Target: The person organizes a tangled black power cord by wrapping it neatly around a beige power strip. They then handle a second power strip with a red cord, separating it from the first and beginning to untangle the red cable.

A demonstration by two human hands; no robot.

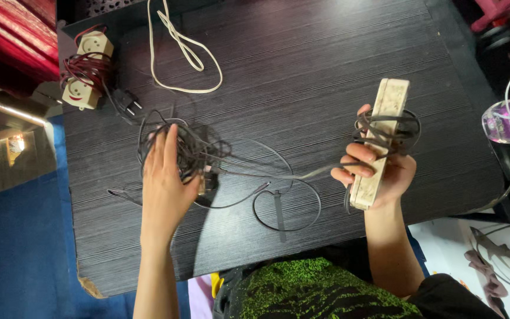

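So we've got our right hand [379, 168] closed around a long, worn beige plastic power strip [381, 142], held up off the dark wood-grain table [326, 71], with a few loops of its thin black cord [255, 171] already round it. Holding it upright probably keeps the loops from sliding off. Our left hand [165, 177] lies spread open on the tangled bundle, pinning rather than gripping. We count two strips: the second, a beige multi-socket strip wrapped in dark red cable [85, 70], sits in the far left corner. One loose white cord [178, 47] too.
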